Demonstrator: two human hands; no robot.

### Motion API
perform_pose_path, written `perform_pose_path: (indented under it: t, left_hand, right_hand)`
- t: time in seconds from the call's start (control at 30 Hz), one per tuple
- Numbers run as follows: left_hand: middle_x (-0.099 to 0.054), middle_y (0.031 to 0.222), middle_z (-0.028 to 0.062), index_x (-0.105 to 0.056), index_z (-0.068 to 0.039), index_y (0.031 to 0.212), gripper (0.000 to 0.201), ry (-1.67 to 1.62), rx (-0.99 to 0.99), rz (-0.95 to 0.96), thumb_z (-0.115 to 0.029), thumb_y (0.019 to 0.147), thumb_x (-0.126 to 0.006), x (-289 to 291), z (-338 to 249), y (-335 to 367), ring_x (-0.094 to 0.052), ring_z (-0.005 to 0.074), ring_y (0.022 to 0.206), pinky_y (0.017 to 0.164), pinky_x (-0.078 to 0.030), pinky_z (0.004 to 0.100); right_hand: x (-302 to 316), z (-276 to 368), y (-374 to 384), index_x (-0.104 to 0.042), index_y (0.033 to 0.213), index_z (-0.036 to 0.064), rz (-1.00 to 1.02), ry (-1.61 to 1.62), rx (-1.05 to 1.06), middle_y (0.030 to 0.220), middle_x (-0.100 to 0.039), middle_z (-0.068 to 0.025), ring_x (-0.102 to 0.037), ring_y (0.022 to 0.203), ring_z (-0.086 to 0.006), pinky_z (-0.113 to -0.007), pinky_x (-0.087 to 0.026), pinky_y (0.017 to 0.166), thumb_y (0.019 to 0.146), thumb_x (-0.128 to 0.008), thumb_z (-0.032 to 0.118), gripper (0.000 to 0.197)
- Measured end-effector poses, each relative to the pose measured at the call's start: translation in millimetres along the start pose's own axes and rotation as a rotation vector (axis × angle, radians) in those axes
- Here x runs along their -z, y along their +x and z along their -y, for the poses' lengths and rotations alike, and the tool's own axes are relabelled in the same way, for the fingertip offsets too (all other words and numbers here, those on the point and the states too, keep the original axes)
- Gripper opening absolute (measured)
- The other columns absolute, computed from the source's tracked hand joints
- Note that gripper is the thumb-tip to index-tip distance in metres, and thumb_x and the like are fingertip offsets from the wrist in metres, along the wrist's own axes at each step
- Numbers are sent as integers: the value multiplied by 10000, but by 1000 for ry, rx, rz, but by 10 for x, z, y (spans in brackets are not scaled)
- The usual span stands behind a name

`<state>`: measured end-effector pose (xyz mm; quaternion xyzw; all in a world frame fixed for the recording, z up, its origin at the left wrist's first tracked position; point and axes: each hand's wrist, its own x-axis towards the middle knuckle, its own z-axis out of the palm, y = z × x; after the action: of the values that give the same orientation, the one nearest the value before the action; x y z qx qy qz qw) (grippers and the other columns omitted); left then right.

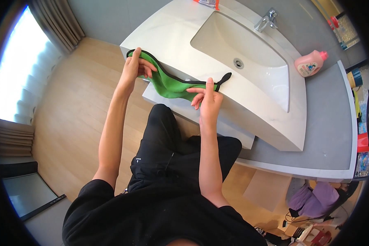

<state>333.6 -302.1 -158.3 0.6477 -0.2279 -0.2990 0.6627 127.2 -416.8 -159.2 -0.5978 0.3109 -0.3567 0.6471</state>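
Between my two hands hangs a green cloth (167, 85) with a black border, sagging in the middle. My left hand (134, 67) pinches its left corner, thumb on top. Its right end is gripped by my right hand (207, 96), near a black hanging loop (225, 78) that sticks out over the counter. The cloth is in front of the near edge of the white counter (164, 33). Beyond it, the basin (250, 53) has a round metal drain, and no water shows in it.
A chrome faucet (267, 20) stands behind the basin. At the counter's right end is a pink bottle (310, 63). A white ledge (184, 108) juts out below the counter, close to my knees. Purple fabric (315, 199) and cluttered items lie at the lower right.
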Motion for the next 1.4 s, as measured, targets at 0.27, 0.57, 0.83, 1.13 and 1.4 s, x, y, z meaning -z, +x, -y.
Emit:
perform_pose_path:
  t: [0.27,0.57,0.83,1.13,1.4]
  left_hand:
    - [-553,510,88,-651,43,657,743,28,22,11,-512,977,-276,-225,-21,-75,-538,157,503,567,-447,255]
    - [-606,529,94,-688,35,688,798,-37,61,490,-504,993,-184,-1758,125,-619,-567,143,480,521,-457,235]
    - [-582,535,82,-628,18,670,791,-260,165,782,-526,1000,-158,-3291,314,-1091,-563,145,492,503,-439,243]
    - [-580,532,77,-624,13,645,776,-221,118,805,-499,1002,-162,-3470,336,-1157,-559,144,492,508,-426,238]
    - [-600,528,86,-648,17,634,759,-173,69,720,-476,1000,-202,-3341,331,-1118,-582,153,490,509,-458,267]
  right_hand:
    - [55,27,-21,-604,519,-71,-8,23,20,526,-615,-111,-410,367,-81,-210,-318,390,1011,-373,370,700]
    - [1119,139,-228,-611,525,-50,-278,-59,-23,502,-596,-122,-432,347,-96,-214,-330,370,990,-399,435,705]
    - [3149,225,-445,-556,504,-1,-865,-130,29,414,-457,-48,-383,368,-120,-248,-291,397,933,-500,452,627]
    - [3740,317,-591,-550,543,-17,-869,-67,21,413,-404,-44,-368,378,-137,-274,-343,424,928,-525,432,592]
    - [3584,298,-568,-529,532,15,-797,-14,12,393,-355,-24,-331,361,-139,-291,-336,428,936,-514,457,599]
